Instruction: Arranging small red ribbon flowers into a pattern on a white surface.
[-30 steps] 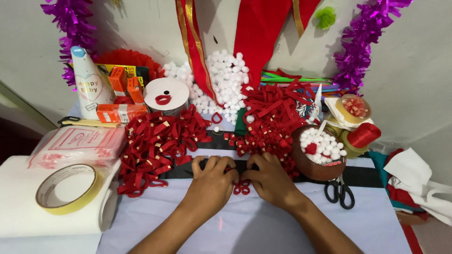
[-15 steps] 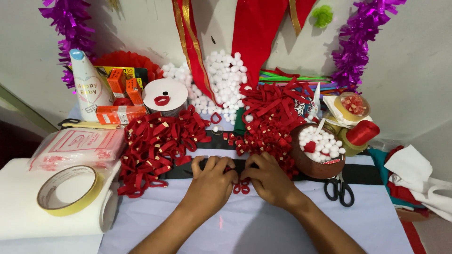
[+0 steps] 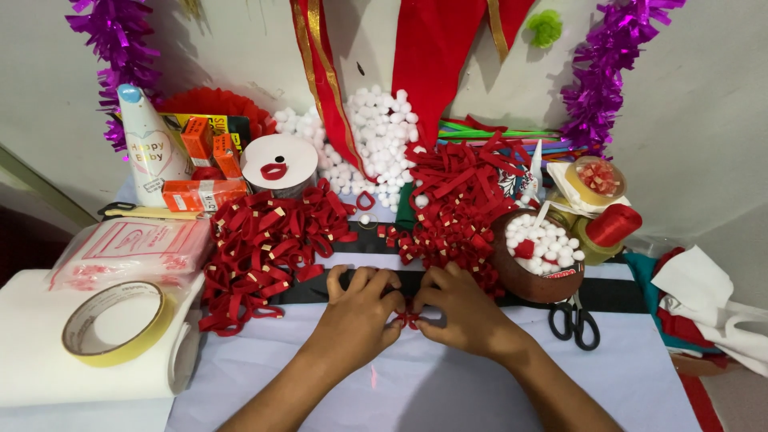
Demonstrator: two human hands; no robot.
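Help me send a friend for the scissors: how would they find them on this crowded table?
Start at the purple tinsel hanging on the right. Below it stands a brown bowl of white pom-poms, right of the right hand. The scissors lie just under that bowl on the pale table: black-handled, the only black tool among red ribbon bits.

Black scissors (image 3: pixel 574 324), tape roll (image 3: pixel 116 322), purple tinsel (image 3: pixel 604 72).
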